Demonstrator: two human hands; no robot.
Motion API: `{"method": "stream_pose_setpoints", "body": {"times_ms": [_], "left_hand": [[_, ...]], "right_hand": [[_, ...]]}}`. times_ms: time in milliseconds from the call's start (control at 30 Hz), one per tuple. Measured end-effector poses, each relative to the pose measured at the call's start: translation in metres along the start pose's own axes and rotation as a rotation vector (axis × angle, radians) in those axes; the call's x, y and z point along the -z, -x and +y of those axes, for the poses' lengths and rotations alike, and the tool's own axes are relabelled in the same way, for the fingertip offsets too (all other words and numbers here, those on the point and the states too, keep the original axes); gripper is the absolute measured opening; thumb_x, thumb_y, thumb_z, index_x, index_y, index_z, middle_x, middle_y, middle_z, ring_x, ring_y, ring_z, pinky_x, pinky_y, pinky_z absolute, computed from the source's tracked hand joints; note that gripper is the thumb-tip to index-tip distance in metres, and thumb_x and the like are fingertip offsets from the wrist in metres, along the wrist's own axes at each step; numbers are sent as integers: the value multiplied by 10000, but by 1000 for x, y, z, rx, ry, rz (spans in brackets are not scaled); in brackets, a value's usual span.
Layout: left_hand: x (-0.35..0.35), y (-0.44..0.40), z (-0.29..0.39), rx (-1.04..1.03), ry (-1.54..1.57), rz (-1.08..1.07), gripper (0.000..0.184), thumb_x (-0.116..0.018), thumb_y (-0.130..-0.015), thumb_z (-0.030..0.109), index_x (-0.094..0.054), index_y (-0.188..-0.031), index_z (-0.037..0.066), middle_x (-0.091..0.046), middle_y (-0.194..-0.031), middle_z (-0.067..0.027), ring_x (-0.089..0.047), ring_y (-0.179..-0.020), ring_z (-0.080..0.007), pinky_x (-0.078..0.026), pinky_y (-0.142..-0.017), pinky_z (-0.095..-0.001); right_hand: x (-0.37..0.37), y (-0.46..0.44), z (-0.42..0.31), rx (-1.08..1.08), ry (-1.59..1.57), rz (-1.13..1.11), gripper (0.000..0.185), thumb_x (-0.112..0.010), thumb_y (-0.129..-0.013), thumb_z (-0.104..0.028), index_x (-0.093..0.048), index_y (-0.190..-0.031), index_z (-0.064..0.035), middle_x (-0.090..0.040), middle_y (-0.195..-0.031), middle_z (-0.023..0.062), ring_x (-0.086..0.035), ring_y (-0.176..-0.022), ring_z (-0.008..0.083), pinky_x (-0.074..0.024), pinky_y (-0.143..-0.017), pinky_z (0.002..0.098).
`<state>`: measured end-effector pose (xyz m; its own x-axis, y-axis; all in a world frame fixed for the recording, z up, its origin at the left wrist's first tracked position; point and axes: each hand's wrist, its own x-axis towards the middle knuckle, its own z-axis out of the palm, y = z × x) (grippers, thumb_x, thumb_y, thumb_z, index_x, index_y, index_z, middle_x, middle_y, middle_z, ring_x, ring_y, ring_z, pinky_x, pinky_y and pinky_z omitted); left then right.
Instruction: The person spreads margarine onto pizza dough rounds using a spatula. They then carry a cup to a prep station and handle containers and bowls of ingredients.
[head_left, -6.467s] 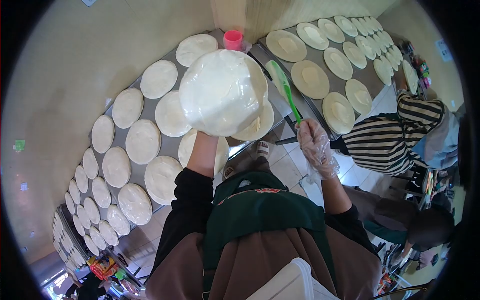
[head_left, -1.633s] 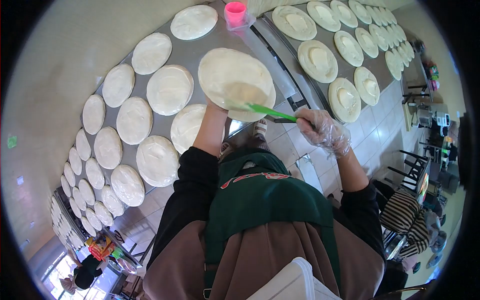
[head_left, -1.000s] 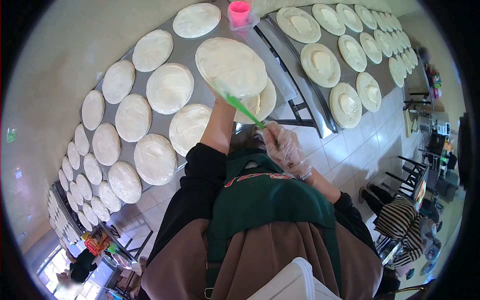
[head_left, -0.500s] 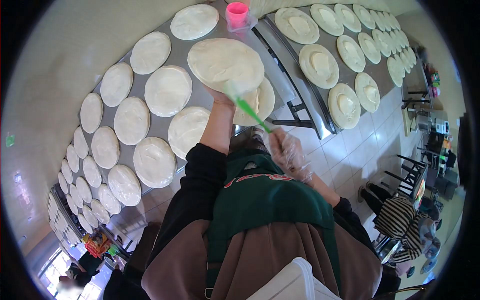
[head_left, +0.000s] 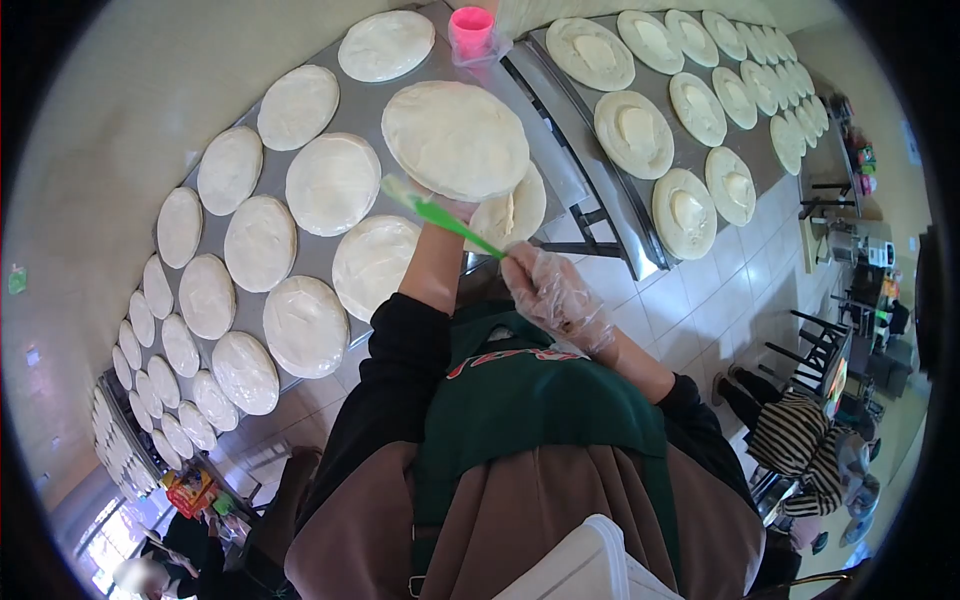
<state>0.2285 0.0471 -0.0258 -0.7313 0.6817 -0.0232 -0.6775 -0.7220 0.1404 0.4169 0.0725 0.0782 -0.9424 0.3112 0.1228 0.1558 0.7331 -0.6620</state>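
Cream-coated round disc (head_left: 455, 138) rests raised on my left hand (head_left: 452, 208), which is mostly hidden beneath it. My right hand (head_left: 556, 295), in a clear plastic glove, grips the handle of a green spatula (head_left: 450, 218). The spatula's pale, smeared blade lies just off the disc's lower left edge, above my left wrist. Behind the raised disc, at its lower right, another disc (head_left: 510, 212) shows in part, with a lump of cream on it.
Many coated discs (head_left: 333, 185) cover the grey table (head_left: 400, 100) at left. A pink cup (head_left: 471, 30) in plastic stands at its back. A second table (head_left: 640, 225) at right holds discs with cream mounds. People are at lower right (head_left: 795, 430) and lower left (head_left: 185, 550); black chairs (head_left: 815, 350) stand at right.
The spatula has moved from the disc's surface to beyond its lower left edge, and my right hand has shifted left. The person at lower left has changed position.
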Motion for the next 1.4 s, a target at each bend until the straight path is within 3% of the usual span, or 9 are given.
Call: {"method": "stream_pose_setpoints", "body": {"times_ms": [200, 267, 367, 467, 833, 900, 1100, 1233, 1400], "left_hand": [[19, -3, 22, 54, 101, -32, 695, -344, -887, 583, -346, -1397, 111, -406, -1400, -143, -413, -1265, -362, -356, -1037, -548], [39, -6, 35, 70, 215, -79, 699, -327, -888, 589, -335, -1404, 118, -389, -1414, -141, -398, -1273, -372, -336, -1046, -560], [48, -17, 38, 27, 209, -38, 686, -305, -894, 585, -351, -1396, 120, -389, -1415, -144, -395, -1273, -382, -335, -1044, -567], [53, -27, 40, -56, 81, 79, 659, -290, -901, 569, -392, -1372, 119, -417, -1394, -148, -413, -1260, -381, -351, -1032, -568], [88, -72, 39, -173, 84, 280, 542, -251, -911, 386, -444, -1342, 120, -455, -1371, -131, -427, -1257, -370, -349, -1036, -562], [101, -75, 40, -211, 3, 447, 535, -253, -911, 372, -438, -1347, 124, -444, -1381, -133, -428, -1260, -358, -328, -1054, -550], [89, -62, 54, -199, 137, 808, 609, -214, -931, 433, -357, -1365, 31, -375, -1422, -143, -350, -1325, -309, -284, -1094, -489], [104, -57, 61, -264, 262, 722, 660, -228, -929, 476, -341, -1347, -22, -359, -1421, -169, -323, -1340, -296, -254, -1105, -481], [96, -40, 60, -154, -211, 845, 638, -290, -921, 467, -367, -1329, -18, -429, -1302, -180, -443, -1181, -274, -313, -1042, -432]], "right_hand": [[9, 2, 16, -33, -309, 31, 70, -515, -915, -90, -548, -946, -37, -486, -603, 89, -511, -505, 191, -426, -508, 324], [24, 6, 25, -346, -488, 8, 139, -465, -958, -153, -549, -955, -42, -446, -595, 2, -436, -501, 81, -370, -474, 244], [46, 9, 42, -588, -809, 76, 152, -464, -962, -160, -543, -980, -31, -445, -634, -20, -413, -531, 58, -344, -459, 233], [64, 6, 39, -738, -799, 152, 201, -419, -984, -187, -535, -980, -23, -412, -631, -45, -373, -518, 29, -289, -446, 185], [73, 12, 58, -714, -716, 140, 219, -430, -979, -207, -540, -936, -23, -432, -642, -34, -358, -495, 26, -288, -436, 183], [75, 10, 61, -709, -722, 134, 219, -432, -979, -209, -540, -937, -24, -432, -643, -35, -359, -495, 26, -289, -436, 182], [76, 0, 59, -713, -750, 123, 218, -438, -978, -215, -541, -936, -27, -433, -640, -40, -360, -496, 21, -290, -435, 178], [67, -3, 61, -692, -733, 127, 213, -434, -989, -239, -527, -954, -52, -412, -609, -40, -301, -433, 12, -239, -380, 160], [65, -5, 55, -679, -779, 102, 213, -437, -985, -227, -532, -941, -41, -415, -616, -45, -318, -460, 14, -256, -402, 167]]}}
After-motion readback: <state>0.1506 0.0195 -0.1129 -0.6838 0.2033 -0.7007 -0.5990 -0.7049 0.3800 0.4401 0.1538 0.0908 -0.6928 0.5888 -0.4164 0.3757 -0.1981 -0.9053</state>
